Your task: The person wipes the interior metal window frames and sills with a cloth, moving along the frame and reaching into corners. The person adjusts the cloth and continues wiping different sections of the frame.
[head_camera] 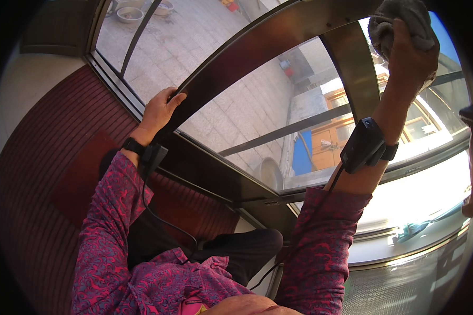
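Observation:
My left hand (161, 112) grips the edge of a dark metal door frame (236, 63), the thumb on its face and the fingers around the edge. Raised at the upper right, my right hand (416, 61) holds a bunched grey cloth (404, 25). The cloth is near the upper part of the frame and the bright glass beside it; whether it touches either I cannot tell. A glass pane (252, 106) fills the door below the frame's long edge. Each forearm carries a strapped black device (364, 145) with a cable.
A ribbed dark red mat (43, 157) covers the floor at left. Light blue material (414, 230) lies on the white windowsill (378, 250) at right. Outside stand metal basins (130, 15) on a paved yard (161, 47), and an orange wooden door (326, 147) shows through the glass.

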`<state>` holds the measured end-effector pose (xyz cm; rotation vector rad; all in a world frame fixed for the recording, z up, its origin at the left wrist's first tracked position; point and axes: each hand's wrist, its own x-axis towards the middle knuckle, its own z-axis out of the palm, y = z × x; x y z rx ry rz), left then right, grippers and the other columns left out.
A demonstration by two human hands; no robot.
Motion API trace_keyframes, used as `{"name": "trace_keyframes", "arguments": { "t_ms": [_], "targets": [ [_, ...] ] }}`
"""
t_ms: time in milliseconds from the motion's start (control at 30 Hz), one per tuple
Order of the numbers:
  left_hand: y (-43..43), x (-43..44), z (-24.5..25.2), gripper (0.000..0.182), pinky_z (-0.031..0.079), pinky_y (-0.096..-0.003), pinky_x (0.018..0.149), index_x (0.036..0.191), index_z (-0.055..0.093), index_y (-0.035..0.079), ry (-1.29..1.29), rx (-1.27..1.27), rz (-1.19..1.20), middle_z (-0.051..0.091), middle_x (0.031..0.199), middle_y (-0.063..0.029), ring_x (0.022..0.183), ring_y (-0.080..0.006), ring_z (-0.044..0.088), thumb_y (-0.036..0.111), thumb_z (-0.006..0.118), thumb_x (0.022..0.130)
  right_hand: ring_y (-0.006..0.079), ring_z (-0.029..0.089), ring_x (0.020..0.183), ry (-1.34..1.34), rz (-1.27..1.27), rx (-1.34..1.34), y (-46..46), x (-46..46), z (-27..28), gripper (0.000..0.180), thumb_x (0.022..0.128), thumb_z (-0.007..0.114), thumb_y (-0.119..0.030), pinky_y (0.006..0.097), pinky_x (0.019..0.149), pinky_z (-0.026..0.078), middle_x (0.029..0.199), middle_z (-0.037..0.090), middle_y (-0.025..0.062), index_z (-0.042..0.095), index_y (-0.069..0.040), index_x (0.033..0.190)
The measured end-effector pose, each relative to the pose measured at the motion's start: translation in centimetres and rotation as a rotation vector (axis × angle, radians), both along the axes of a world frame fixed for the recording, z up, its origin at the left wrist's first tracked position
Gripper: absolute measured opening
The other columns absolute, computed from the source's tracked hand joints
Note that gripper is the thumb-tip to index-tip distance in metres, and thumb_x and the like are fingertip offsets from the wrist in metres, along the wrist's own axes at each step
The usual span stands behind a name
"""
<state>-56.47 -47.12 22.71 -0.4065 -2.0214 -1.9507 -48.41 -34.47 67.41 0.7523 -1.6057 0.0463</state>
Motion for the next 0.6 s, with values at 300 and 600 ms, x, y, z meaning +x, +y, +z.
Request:
{"name": "trace_keyframes", "arguments": {
  "t_ms": [300, 600],
  "targets": [
    [-0.3, -0.2, -0.2, 0.066, 0.049, -0.0342, 0.075, 0.109, 0.066, 0.003, -0.046, -0.009, -0.045, 0.068, 0.090, -0.0100, 0.081, -0.0227, 0.063, 0.065, 0.056, 0.091, 0.0344, 0.054, 0.108, 0.078, -0.567, 0.252, -1.6, -0.4, -13.1, 0.053, 0.070, 0.071, -0.005, 0.0427, 0.092, 0.047, 0.122, 0.059, 0.0096, 0.062, -0.010, 0.122],
    [-0.2, -1.4, -1.6, 0.093, 0.041, -0.0329, 0.104, 0.125, 0.063, -0.003, -0.154, 0.152, -0.170, 0.066, 0.117, -0.0162, 0.115, -0.0263, 0.059, 0.078, 0.031, 0.093, 0.0357, 0.058, 0.104, 0.007, -0.312, 0.262, -2.0, -0.3, -16.4, 0.055, 0.068, 0.076, -0.003, 0.0432, 0.091, 0.048, 0.118, 0.062, 0.0121, 0.064, -0.010, 0.121]
  ]
}}
